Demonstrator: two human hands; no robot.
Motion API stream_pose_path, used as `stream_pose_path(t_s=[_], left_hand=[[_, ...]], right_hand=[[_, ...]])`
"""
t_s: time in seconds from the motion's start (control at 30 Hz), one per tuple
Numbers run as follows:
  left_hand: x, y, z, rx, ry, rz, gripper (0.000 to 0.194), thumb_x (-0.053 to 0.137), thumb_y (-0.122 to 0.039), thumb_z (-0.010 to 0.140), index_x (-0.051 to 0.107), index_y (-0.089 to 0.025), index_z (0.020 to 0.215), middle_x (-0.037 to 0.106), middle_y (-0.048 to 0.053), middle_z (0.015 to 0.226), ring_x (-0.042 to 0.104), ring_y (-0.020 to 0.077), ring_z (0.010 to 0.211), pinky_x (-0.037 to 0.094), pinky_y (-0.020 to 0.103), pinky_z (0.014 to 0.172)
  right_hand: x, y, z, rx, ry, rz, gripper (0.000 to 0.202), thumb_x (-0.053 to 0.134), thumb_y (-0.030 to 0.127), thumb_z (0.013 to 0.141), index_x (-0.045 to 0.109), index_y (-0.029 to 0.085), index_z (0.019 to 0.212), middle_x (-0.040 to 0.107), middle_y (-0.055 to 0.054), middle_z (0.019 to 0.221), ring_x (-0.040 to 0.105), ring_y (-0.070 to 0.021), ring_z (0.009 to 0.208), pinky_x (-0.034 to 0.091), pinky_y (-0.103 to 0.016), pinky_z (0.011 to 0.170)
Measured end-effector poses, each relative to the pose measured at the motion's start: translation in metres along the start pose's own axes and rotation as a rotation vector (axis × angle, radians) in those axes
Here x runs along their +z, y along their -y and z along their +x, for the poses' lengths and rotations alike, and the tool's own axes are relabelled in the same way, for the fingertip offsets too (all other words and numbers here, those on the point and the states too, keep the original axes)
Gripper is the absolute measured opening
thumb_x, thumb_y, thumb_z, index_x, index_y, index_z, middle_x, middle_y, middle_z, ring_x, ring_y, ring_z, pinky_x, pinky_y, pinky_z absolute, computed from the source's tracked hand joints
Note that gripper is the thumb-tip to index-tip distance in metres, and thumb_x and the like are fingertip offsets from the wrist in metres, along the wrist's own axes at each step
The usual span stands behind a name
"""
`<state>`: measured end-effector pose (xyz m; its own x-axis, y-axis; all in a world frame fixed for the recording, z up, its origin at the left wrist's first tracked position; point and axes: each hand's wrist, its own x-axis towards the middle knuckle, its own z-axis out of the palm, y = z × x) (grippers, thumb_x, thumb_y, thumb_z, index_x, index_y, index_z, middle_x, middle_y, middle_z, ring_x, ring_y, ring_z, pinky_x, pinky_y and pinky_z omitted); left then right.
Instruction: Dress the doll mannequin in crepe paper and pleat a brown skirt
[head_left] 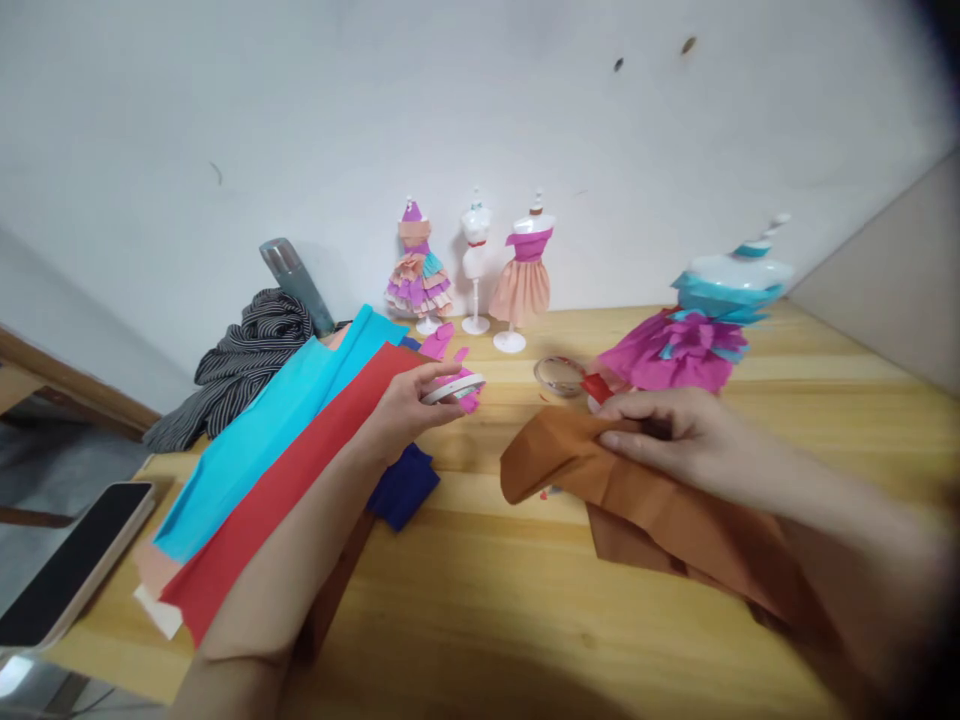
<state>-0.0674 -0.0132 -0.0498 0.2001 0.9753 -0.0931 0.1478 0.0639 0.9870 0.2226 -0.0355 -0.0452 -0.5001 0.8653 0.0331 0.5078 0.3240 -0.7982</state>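
Observation:
My left hand (411, 402) pinches a thin white ring, like a roll of tape (453, 388), above the table. Under my left arm and beside it lie a red sheet (300, 475) and a turquoise sheet (259, 430), with a dark blue piece (405, 487) near the wrist. On the right, my right hand (660, 430) grips a folded brown sheet (555, 450) between thumb and fingers; the sheet runs back beneath the forearm. Pink scraps (441, 342) lie just beyond my left hand. A clear ring (559, 376) rests past the brown sheet.
Three small dress forms stand by the wall, one in a ruffled dress (418, 275), one bare (475, 262), one in a peach skirt (520, 290). A larger dressed form (731, 290) leans at right. Striped cloth (251, 350), a bottle (298, 285) and a phone (75, 565) are left.

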Motion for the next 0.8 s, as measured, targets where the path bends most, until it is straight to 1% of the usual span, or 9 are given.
stream_pose_path(t_s=[0.1, 0.2, 0.27, 0.33, 0.4, 0.5, 0.57, 0.7, 0.8], left_hand=[[0.008, 0.002, -0.003, 0.029, 0.033, -0.026, 0.080, 0.081, -0.039, 0.067, 0.051, -0.014, 0.136, 0.068, 0.004, 0.083, 0.056, 0.0131, 0.071, 0.041, 0.023, 0.063], [0.018, 0.006, -0.006, 0.066, 0.030, -0.018, 0.093, 0.078, -0.049, 0.067, 0.039, -0.015, 0.145, 0.067, 0.005, 0.088, 0.056, 0.0142, 0.074, 0.040, 0.023, 0.063], [0.026, 0.010, -0.009, 0.064, 0.025, 0.028, 0.099, 0.080, -0.047, 0.064, 0.035, -0.016, 0.147, 0.065, 0.004, 0.087, 0.053, 0.0129, 0.070, 0.038, 0.023, 0.061], [0.035, 0.016, -0.011, 0.039, 0.033, 0.098, 0.104, 0.085, -0.040, 0.059, 0.035, -0.018, 0.147, 0.063, 0.002, 0.087, 0.049, 0.0107, 0.065, 0.037, 0.023, 0.059], [0.042, 0.021, -0.012, 0.022, 0.060, 0.157, 0.105, 0.087, -0.032, 0.055, 0.037, -0.019, 0.146, 0.062, 0.001, 0.085, 0.046, 0.0089, 0.062, 0.036, 0.023, 0.059], [0.045, 0.025, -0.010, 0.021, 0.118, 0.174, 0.098, 0.080, -0.019, 0.059, 0.036, -0.015, 0.146, 0.060, -0.002, 0.077, 0.044, 0.0080, 0.059, 0.035, 0.022, 0.058], [0.043, 0.026, -0.009, 0.008, 0.127, 0.154, 0.093, 0.075, -0.014, 0.060, 0.037, -0.013, 0.146, 0.059, -0.003, 0.072, 0.045, 0.0080, 0.058, 0.036, 0.022, 0.058], [0.037, 0.025, -0.006, 0.008, 0.145, 0.102, 0.089, 0.073, -0.012, 0.058, 0.044, -0.014, 0.143, 0.058, -0.004, 0.070, 0.050, 0.0093, 0.060, 0.039, 0.023, 0.061], [0.032, 0.025, -0.003, 0.025, 0.152, 0.094, 0.089, 0.072, -0.011, 0.058, 0.045, -0.012, 0.142, 0.058, -0.003, 0.069, 0.053, 0.0097, 0.061, 0.041, 0.023, 0.061]], right_hand=[[0.014, 0.007, 0.006, 0.047, 0.005, -0.049, 0.029, 0.052, 0.042, 0.081, 0.059, 0.018, 0.067, 0.046, 0.002, 0.055, 0.039, -0.0121, 0.050, 0.030, -0.026, 0.047], [0.036, 0.013, 0.010, 0.057, -0.015, -0.157, 0.031, 0.048, 0.036, 0.080, 0.046, 0.020, 0.054, 0.037, 0.004, 0.050, 0.034, -0.0106, 0.047, 0.026, -0.025, 0.047], [0.051, 0.017, 0.011, 0.042, -0.024, -0.239, 0.031, 0.047, 0.029, 0.079, 0.040, 0.020, 0.051, 0.037, 0.004, 0.047, 0.033, -0.0102, 0.046, 0.025, -0.025, 0.047], [0.062, 0.021, 0.010, 0.006, -0.028, -0.270, 0.029, 0.047, 0.024, 0.079, 0.040, 0.020, 0.051, 0.039, 0.003, 0.047, 0.034, -0.0101, 0.046, 0.025, -0.026, 0.048], [0.068, 0.025, 0.010, -0.041, -0.021, -0.249, 0.028, 0.046, 0.021, 0.079, 0.042, 0.019, 0.052, 0.040, 0.003, 0.047, 0.036, -0.0104, 0.046, 0.025, -0.026, 0.048], [0.066, 0.028, 0.008, -0.067, -0.030, -0.223, 0.029, 0.046, 0.022, 0.080, 0.043, 0.019, 0.051, 0.042, 0.003, 0.046, 0.037, -0.0109, 0.046, 0.025, -0.025, 0.048], [0.060, 0.028, 0.007, -0.068, -0.057, -0.233, 0.031, 0.046, 0.025, 0.080, 0.042, 0.019, 0.050, 0.042, 0.002, 0.046, 0.037, -0.0108, 0.045, 0.026, -0.025, 0.047], [0.050, 0.022, 0.007, -0.101, -0.093, -0.263, 0.036, 0.048, 0.028, 0.081, 0.038, 0.020, 0.047, 0.041, 0.002, 0.044, 0.036, -0.0111, 0.044, 0.027, -0.026, 0.046], [0.043, 0.015, 0.005, -0.094, -0.088, -0.247, 0.036, 0.051, 0.030, 0.081, 0.042, 0.020, 0.048, 0.043, 0.001, 0.044, 0.039, -0.0126, 0.043, 0.027, -0.027, 0.045]])
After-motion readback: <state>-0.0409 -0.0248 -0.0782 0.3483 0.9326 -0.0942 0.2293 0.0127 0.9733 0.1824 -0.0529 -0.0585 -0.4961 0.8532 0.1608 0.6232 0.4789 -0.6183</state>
